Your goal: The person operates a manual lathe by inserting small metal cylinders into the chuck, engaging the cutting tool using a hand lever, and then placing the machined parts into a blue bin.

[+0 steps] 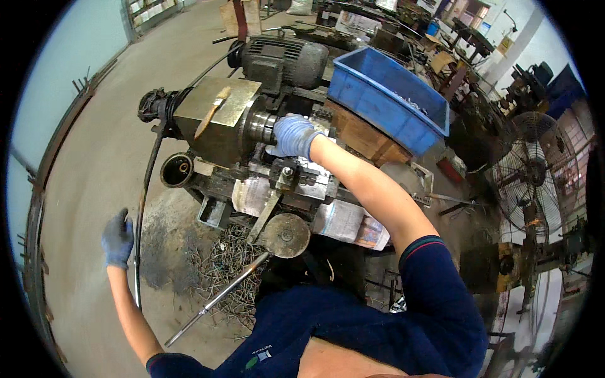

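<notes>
My right hand (293, 135), in a blue-grey knit glove, is at the end of the shiny round spindle nose (260, 127) of a small lathe. Its fingers are curled, and whatever lies within them is hidden. The spindle comes out of a boxy metal headstock (211, 129), and a wooden-handled brush (212, 113) lies on top of that. Just below the hand is a dark tool post (287, 175). Out to the left, my left hand (118, 239), gloved too, hangs over the floor beside a black cable. It looks empty, with the fingers stretched out.
Behind the lathe sits an electric motor (283, 62). A blue plastic crate (387, 94) with small metal pieces rests on a wooden block. A long lever (217, 299) sticks out toward me above a heap of metal shavings (220, 268). On the right stands a caged fan (535, 167).
</notes>
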Tool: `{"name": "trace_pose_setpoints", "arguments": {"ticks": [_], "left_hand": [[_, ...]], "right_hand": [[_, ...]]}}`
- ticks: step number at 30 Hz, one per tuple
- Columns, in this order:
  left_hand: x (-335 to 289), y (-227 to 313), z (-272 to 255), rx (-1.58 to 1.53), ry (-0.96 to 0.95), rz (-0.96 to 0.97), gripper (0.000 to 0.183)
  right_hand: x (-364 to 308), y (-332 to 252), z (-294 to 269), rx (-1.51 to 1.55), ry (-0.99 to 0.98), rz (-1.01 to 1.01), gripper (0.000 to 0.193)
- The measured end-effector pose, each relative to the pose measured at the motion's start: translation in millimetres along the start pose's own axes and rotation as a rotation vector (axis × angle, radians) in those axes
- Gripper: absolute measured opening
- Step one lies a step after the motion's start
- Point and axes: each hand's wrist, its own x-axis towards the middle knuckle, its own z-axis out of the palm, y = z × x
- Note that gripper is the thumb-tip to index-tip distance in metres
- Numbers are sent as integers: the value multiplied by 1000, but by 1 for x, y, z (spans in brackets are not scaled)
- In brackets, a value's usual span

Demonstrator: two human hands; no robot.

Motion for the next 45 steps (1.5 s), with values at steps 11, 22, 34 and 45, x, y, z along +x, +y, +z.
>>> {"name": "trace_pose_setpoints", "arguments": {"ticks": [11, 22, 34, 45], "left_hand": [[-63, -4, 55, -75, -154, -289, 46], [6, -162, 76, 519, -160, -175, 11], [25, 22, 156, -642, -14, -506, 37], [52, 100, 236, 194, -690, 263, 23]], "right_hand": [[16, -13, 4, 248, 149, 135, 49], [34, 0, 36, 318, 355, 94, 53], [-94, 22, -22, 401, 574, 38, 45], [-310, 134, 35, 353, 480, 595, 34]]}}
